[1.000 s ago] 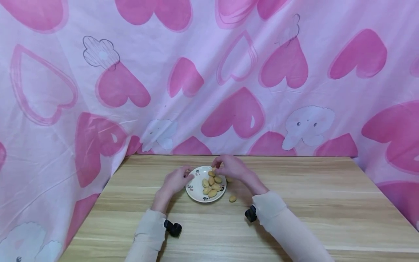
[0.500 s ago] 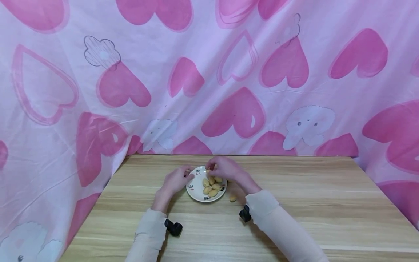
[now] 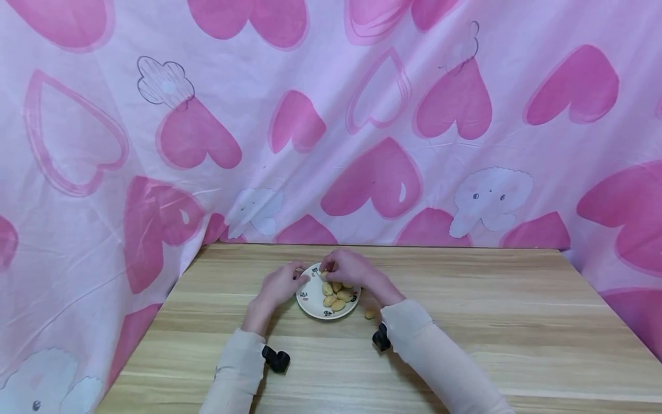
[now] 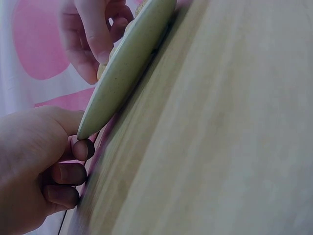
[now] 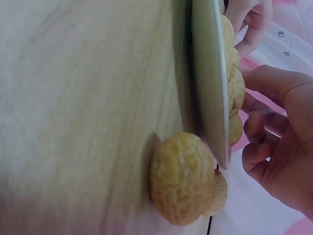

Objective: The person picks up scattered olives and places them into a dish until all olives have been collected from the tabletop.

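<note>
A white plate (image 3: 309,306) with small printed figures sits near the table's back. Several wrinkled, oval, yellow-tan pieces (image 3: 338,305) are heaped on its right half. My left hand (image 3: 279,286) pinches the plate's left rim, thumb above and curled fingers below, as the left wrist view shows. Over the far side of the plate, my right hand (image 3: 354,270) pinches one tan piece (image 4: 100,72) between thumb and fingers, low over the plate. Its palm hides part of the heap from the head camera.
To the right of the plate, one loose tan piece (image 5: 182,178) lies on the wooden table (image 3: 465,345), with another piece (image 5: 219,196) behind it. A pink heart-patterned cloth (image 3: 372,178) hangs along the table's back edge. Small black cameras (image 3: 277,360) sit at both wrists.
My right hand has moved left across the far side of the plate, carrying a tan piece from the right of the heap. The left hand stays on the rim.
</note>
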`<state>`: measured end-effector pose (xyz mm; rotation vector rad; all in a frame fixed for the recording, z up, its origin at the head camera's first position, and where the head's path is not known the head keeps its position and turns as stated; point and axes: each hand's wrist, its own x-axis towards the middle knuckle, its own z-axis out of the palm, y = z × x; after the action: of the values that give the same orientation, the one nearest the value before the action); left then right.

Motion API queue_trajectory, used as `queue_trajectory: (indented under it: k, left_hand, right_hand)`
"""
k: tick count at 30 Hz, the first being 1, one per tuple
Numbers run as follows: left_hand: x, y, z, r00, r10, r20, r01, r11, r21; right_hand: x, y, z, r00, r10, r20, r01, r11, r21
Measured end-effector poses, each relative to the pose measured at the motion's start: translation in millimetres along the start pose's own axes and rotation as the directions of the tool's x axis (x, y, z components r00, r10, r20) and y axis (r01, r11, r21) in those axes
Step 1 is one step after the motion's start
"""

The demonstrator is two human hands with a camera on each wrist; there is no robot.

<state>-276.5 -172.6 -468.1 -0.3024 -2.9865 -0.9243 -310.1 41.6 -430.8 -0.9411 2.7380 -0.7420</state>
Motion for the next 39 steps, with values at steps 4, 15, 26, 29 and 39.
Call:
queue_trajectory:
  k: [4, 15, 26, 29, 39]
  left_hand:
    - [0.7, 0.5, 1.1, 1.000, 0.003, 0.002, -0.003, 1.000, 0.001]
    - [-0.4, 2.2, 0.5, 1.000, 0.008, -0.010, -0.007, 1.000, 0.015]
    - [-0.2, 0.2, 0.7, 1.000, 0.001, -0.007, -0.001, 1.000, 0.022]
    - [0.2, -0.4, 1.5, 1.000, 0.001, -0.006, -0.001, 1.000, 0.022]
    - [0.7, -0.3, 1.5, 1.000, 0.003, -0.008, -0.003, 1.000, 0.010]
  right_hand:
    - [0.1, 1, 2, 1.000, -0.005, -0.001, 0.005, 1.000, -0.029]
    - [-11.3, 2, -4, 0.998, -0.006, -0.060, 0.006, 1.000, 0.005]
    - [-26.7, 8, -12, 0.994, 0.033, -0.108, -0.028, 0.999, 0.046]
    - [-31.2, 11, -13, 0.992, 0.042, -0.117, -0.034, 0.997, 0.071]
    - [-42.0, 21, -19, 0.990, 0.041, -0.135, -0.032, 0.997, 0.071]
